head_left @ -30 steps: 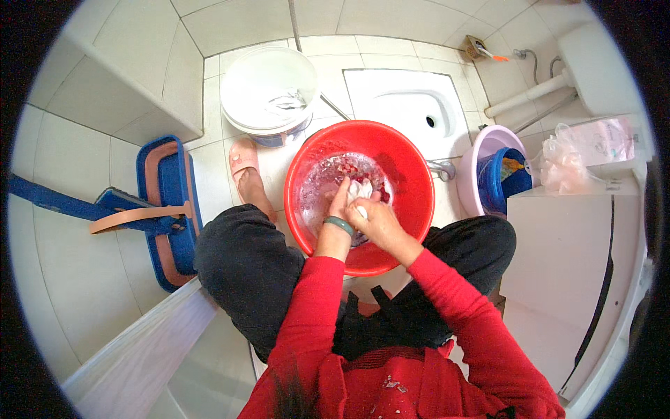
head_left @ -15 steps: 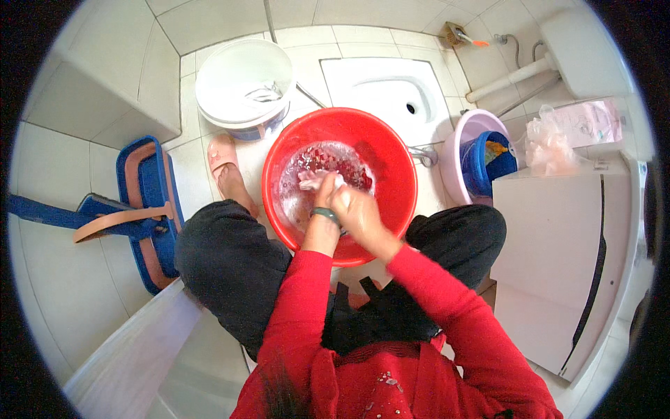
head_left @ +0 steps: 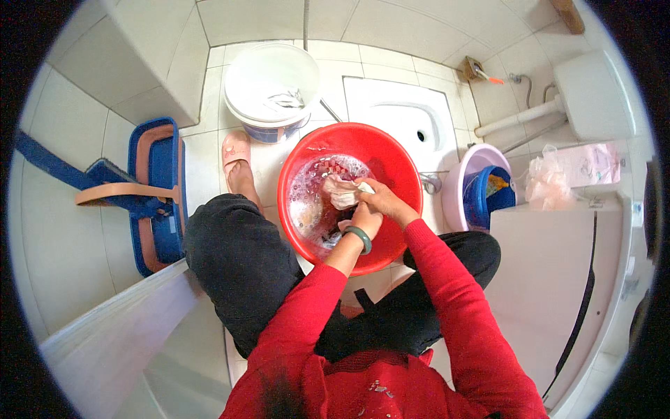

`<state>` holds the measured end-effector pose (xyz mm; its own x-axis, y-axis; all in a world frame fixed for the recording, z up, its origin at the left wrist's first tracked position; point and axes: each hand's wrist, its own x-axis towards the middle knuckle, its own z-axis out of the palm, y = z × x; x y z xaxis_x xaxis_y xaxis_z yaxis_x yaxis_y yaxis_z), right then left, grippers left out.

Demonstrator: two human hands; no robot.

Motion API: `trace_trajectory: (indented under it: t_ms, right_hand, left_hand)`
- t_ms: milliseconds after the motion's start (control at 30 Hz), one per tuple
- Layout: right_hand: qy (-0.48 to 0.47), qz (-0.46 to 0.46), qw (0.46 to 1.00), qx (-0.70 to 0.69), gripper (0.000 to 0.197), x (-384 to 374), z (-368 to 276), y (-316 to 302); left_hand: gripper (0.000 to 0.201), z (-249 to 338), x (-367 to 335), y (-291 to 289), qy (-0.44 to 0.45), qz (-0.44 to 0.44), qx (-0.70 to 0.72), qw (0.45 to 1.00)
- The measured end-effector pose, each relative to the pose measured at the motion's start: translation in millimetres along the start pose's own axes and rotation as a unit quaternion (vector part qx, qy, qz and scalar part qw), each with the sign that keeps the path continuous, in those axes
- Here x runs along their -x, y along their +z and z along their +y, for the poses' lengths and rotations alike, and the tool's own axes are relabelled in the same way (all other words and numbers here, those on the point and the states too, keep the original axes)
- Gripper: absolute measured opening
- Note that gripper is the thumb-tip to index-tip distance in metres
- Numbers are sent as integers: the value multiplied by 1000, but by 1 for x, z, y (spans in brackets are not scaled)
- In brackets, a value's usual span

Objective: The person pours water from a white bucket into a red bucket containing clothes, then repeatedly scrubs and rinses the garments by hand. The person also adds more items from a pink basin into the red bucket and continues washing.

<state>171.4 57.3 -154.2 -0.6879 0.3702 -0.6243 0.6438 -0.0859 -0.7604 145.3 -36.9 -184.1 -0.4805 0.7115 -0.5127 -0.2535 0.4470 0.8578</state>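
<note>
A wet, pale pinkish-white cloth (head_left: 340, 193) hangs over the soapy water inside a red basin (head_left: 293, 150). My right hand (head_left: 385, 200) is closed on the cloth's upper right part. Just below it, my left hand (head_left: 366, 222), with a green bangle (head_left: 360, 239) on the wrist, is closed round the cloth's lower part. The hands are close together, and some left fingers are hidden. White suds (head_left: 303, 209) float in the basin. Something dark and reddish lies in the water, too unclear to name.
A white bucket (head_left: 269, 59) stands behind the basin, beside a squat toilet (head_left: 391, 105). A lilac tub (head_left: 453, 185) holding a blue bucket (head_left: 477, 199) is at the right, near a white cabinet (head_left: 541, 279). A blue-and-pink dustpan (head_left: 153, 244) leans at the left.
My hands have drawn slightly apart from a tight clasp, and the cloth now shows more loosely between them. The whole view has shifted a little.
</note>
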Motion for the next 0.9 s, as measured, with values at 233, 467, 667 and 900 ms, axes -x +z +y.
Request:
trace_trajectory:
  t_ms: [233, 467, 667, 900]
  right_hand:
    - [-206, 109, 958, 164, 41, 18, 7, 11]
    - [-276, 97, 926, 237, 31, 86, -32, 58]
    - [-95, 294, 898, 312, 36, 11, -36, 48]
    - [-168, 205, 931, 251, 29, 36, -24, 71]
  left_hand:
    - [57, -2, -26, -37, -193, -33, 599, 777]
    - [33, -3, -38, -59, -135, -111, 585, 792]
    - [24, -26, -49, -34, -26, -89, 679, 728]
    - [24, -36, -48, -50, -103, 115, 598, 787]
